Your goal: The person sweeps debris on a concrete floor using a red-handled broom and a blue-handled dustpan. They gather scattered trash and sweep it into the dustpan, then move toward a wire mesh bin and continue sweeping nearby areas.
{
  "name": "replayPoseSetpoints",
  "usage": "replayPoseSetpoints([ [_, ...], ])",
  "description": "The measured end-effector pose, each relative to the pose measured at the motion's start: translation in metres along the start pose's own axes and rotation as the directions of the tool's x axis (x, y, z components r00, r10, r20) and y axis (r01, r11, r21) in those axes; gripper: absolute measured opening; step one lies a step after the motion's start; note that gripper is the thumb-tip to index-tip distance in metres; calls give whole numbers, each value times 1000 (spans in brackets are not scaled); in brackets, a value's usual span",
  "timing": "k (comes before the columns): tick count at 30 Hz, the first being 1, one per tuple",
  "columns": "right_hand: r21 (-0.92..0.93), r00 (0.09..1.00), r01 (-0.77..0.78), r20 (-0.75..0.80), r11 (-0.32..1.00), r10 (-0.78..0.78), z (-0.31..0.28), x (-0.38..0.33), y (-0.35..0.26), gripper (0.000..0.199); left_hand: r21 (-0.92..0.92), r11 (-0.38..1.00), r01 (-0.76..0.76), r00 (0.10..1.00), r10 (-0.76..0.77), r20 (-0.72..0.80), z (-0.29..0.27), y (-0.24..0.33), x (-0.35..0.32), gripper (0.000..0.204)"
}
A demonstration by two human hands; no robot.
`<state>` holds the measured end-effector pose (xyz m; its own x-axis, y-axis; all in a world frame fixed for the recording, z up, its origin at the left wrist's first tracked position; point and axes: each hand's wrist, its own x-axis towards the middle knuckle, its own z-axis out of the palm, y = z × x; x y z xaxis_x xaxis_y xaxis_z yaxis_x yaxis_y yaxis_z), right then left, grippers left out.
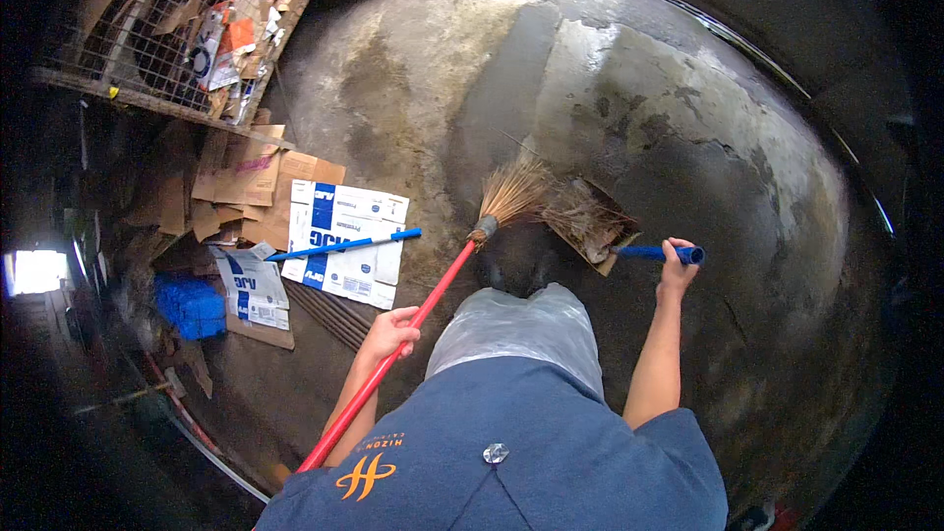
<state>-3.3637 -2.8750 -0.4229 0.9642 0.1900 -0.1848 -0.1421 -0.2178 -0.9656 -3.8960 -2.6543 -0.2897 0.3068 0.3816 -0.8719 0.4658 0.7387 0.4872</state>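
Observation:
My left hand (pixel 389 332) is wrapped round the red handle of a broom (pixel 436 295). The broom's straw bristles (pixel 517 189) fan out over the floor, close to the left edge of a dustpan (pixel 582 221). My right hand (pixel 677 269) grips the dustpan by its blue tube handle (pixel 644 252). Dark debris and bits of straw lie in the pan, which is tilted in view. Whether the bristles touch the pan, I cannot tell.
Flattened white and blue cartons (pixel 349 265) and brown cardboard (pixel 241 172) lie at the left, with a blue pole (pixel 339 247) across them. A wire cage (pixel 147 39) full of cardboard stands far left. Nearby sits a blue bundle (pixel 189 307). The concrete floor (pixel 718 167) has wet patches.

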Motion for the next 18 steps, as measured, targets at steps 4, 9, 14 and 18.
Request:
replayPoseSetpoints([
  [4,-47,989,-140,-56,989,137,-3,18,6,20,35,990,-136,988,138,-65,-23,41,-39,60],
  [9,-72,999,-27,-37,997,25,5,30,6,15,196,943,-268,944,297,-141,-60,121,61,62],
  [14,-140,999,-32,-22,990,30,21,20,-13,16,94,989,-115,990,121,-65,-22,117,164,49],
  [18,-163,999,-7,-47,987,-1,25,25,-21,17,400,910,-109,994,96,51,14,78,118,56],
])
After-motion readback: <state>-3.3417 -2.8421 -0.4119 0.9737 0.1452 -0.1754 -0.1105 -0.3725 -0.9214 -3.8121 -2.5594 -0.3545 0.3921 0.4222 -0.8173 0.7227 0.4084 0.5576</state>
